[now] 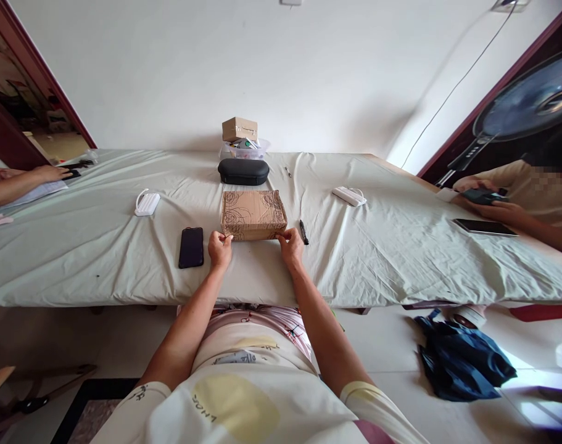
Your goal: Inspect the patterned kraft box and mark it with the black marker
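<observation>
A brown cardboard box (253,213) with scribbled drawings lies on the cloth-covered table (123,259) in front of me. My left hand (219,248) pinches its near left corner, fingers closed on the edge. My right hand (290,242) grips the near right corner the same way. A black phone (190,246) lies just left of my left hand. A black marker pen (303,232) lies just right of my right hand.
Behind the box are a black case (243,171), a clear tub (246,150) and a small cardboard box (239,129). White chargers (147,203) (350,196) lie on either side. Other people's hands rest at the far left (49,173) and right (503,211). A fan (530,105) stands on the right.
</observation>
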Action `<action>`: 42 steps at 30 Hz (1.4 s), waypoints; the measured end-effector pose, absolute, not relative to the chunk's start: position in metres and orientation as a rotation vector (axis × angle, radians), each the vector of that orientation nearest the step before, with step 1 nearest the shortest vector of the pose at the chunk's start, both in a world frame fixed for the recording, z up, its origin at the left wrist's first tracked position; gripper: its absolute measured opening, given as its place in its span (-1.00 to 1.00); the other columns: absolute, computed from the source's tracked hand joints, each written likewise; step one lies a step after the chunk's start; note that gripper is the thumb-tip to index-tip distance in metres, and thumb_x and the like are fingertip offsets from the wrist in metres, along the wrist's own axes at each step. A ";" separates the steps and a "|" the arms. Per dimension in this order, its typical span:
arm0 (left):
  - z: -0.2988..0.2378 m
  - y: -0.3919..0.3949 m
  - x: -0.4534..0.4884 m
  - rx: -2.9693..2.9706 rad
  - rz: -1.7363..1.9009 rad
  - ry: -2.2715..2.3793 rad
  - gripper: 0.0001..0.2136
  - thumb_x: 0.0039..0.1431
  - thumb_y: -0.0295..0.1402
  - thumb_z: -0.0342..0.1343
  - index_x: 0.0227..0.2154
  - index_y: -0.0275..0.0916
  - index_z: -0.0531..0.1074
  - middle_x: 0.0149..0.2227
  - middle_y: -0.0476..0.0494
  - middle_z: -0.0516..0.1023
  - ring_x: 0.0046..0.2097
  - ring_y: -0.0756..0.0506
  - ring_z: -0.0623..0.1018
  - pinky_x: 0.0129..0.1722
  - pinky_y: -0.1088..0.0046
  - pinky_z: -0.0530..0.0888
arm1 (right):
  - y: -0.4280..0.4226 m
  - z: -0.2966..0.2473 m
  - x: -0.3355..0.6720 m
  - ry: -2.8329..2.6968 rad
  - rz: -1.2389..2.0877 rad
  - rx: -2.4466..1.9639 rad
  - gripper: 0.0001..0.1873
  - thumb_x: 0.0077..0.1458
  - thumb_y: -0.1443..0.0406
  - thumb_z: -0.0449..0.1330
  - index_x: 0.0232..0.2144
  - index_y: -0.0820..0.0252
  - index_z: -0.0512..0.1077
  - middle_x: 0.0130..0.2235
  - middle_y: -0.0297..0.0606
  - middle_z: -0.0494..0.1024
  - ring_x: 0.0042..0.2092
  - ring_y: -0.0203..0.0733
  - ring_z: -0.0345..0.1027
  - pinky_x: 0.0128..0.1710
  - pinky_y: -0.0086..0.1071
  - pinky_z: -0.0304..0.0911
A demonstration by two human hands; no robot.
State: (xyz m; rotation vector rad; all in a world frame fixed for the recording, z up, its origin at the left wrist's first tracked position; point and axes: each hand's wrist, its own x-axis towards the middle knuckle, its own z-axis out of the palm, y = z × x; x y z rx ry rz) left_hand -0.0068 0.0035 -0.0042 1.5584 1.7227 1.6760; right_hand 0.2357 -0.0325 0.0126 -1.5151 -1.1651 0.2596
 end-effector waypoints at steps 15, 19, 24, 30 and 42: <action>-0.004 0.004 -0.005 1.535 1.711 1.654 -0.89 0.17 -0.46 0.16 -0.30 -0.13 0.35 -0.29 -0.10 0.56 -0.23 -0.14 0.57 -0.10 0.33 0.48 | -0.026 0.005 0.232 -1.125 0.230 -1.439 -0.80 0.07 0.15 0.17 -0.24 0.06 0.39 -0.24 -0.22 0.61 -0.22 -0.08 0.45 -0.07 -0.18 0.36; -0.002 0.004 -0.005 1.508 1.672 1.656 -0.91 0.17 -0.42 0.16 -0.34 -0.13 0.35 -0.33 -0.08 0.56 -0.22 -0.15 0.59 -0.11 0.33 0.48 | -0.025 0.006 0.235 -1.104 0.263 -1.449 -0.82 0.06 0.13 0.19 -0.31 0.07 0.37 -0.30 -0.26 0.58 -0.26 -0.10 0.42 -0.09 -0.18 0.35; -0.003 0.003 -0.006 1.561 1.667 1.629 -0.91 0.18 -0.39 0.14 -0.40 -0.11 0.35 -0.35 -0.07 0.57 -0.24 -0.15 0.57 -0.12 0.34 0.48 | -0.027 0.007 0.238 -1.060 0.266 -1.464 -0.82 0.05 0.13 0.22 -0.39 0.06 0.33 -0.36 -0.30 0.55 -0.28 -0.10 0.40 -0.13 -0.20 0.32; -0.001 -0.001 -0.004 1.631 1.628 1.596 -0.89 0.20 -0.40 0.14 -0.40 -0.12 0.33 -0.35 -0.06 0.54 -0.23 -0.13 0.55 -0.11 0.36 0.47 | -0.028 0.007 0.238 -1.037 0.229 -1.476 -0.84 0.07 0.16 0.20 -0.38 0.06 0.31 -0.35 -0.30 0.53 -0.26 -0.12 0.39 -0.12 -0.21 0.32; 0.001 -0.002 -0.002 1.618 1.676 1.584 -0.90 0.29 -0.35 0.11 -0.36 -0.12 0.33 -0.32 -0.09 0.56 -0.22 -0.15 0.57 -0.12 0.35 0.46 | -0.026 0.007 0.236 -1.015 0.228 -1.411 -0.76 0.10 0.08 0.19 -0.29 0.08 0.35 -0.31 -0.30 0.54 -0.24 -0.14 0.42 -0.14 -0.25 0.33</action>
